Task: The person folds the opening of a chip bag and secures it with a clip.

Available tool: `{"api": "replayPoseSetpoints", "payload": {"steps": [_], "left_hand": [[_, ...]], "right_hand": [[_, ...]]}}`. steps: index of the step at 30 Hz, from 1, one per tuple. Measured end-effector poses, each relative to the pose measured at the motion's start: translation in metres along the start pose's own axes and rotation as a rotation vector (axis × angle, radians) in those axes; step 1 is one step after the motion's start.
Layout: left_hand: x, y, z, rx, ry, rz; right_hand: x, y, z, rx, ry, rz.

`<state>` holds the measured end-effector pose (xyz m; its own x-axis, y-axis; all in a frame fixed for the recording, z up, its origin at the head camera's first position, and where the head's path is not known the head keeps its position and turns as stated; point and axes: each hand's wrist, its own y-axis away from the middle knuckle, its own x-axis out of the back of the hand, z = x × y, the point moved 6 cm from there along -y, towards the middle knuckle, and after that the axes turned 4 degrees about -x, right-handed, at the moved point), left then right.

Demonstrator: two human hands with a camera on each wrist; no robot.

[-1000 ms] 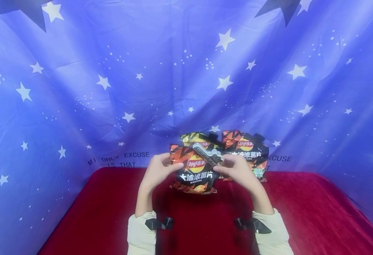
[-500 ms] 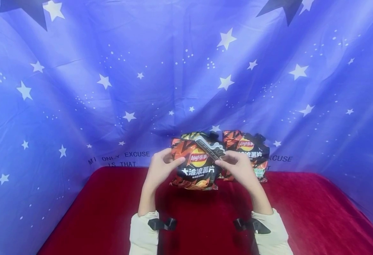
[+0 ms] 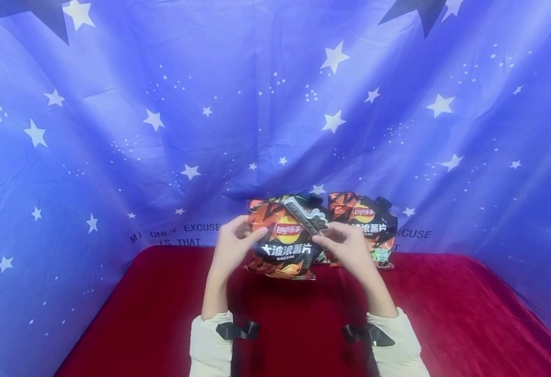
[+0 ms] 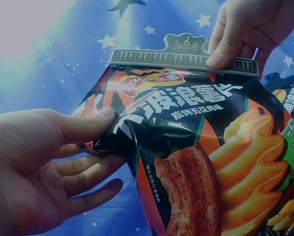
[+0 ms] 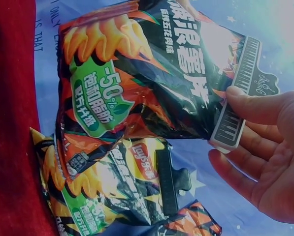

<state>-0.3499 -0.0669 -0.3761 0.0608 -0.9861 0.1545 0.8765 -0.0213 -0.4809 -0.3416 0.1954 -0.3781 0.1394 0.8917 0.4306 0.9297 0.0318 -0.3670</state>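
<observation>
A red-and-black bag of potato chips (image 3: pixel 285 262) is held up above the table between both hands. Along its top edge sits a silver-and-black bag clip (image 4: pixel 186 58) with a piano-key pattern and a scalloped tab, slanting down to the right in the head view. My left hand (image 3: pixel 232 246) pinches the bag's left side between thumb and fingers, its other fingers loosely spread behind. The right hand (image 3: pixel 350 248) pinches the clip near its lower right end, thumb on the front; in the right wrist view the clip (image 5: pixel 240 91) spans the bag's mouth.
Behind the held bag, partly hidden, stands a yellow-and-black chip bag (image 5: pixel 107 187) with a black clip (image 5: pixel 169 182). Another red-and-black chip bag (image 3: pixel 362 222) stands to its right. Red velvet cloth covers the table (image 3: pixel 284 335); a blue starry curtain (image 3: pixel 256 104) hangs behind.
The bag and its clip have risen slightly, moved right and then back to the left, with both hands keeping their hold. The bags behind have stayed put.
</observation>
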Motion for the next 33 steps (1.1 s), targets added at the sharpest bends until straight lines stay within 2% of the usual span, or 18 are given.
{"api": "replayPoseSetpoints", "payload": {"steps": [9, 15, 20, 25, 33], "left_hand": [[0.023, -0.002, -0.011, 0.05, -0.021, 0.09], [0.038, -0.005, -0.021, 0.069, 0.032, 0.175], [0.047, -0.006, -0.034, 0.117, 0.109, 0.234], [0.05, -0.006, -0.048, 0.158, 0.149, 0.237], [0.05, -0.005, -0.067, 0.212, 0.174, 0.201]], "right_hand": [[-0.022, -0.008, -0.011, 0.047, -0.073, 0.025], [-0.044, -0.025, -0.017, 0.034, -0.062, 0.021], [-0.064, -0.041, -0.018, 0.05, -0.052, 0.004], [-0.081, -0.053, -0.012, 0.028, -0.032, 0.003], [-0.102, -0.062, -0.002, -0.038, -0.02, -0.038]]}}
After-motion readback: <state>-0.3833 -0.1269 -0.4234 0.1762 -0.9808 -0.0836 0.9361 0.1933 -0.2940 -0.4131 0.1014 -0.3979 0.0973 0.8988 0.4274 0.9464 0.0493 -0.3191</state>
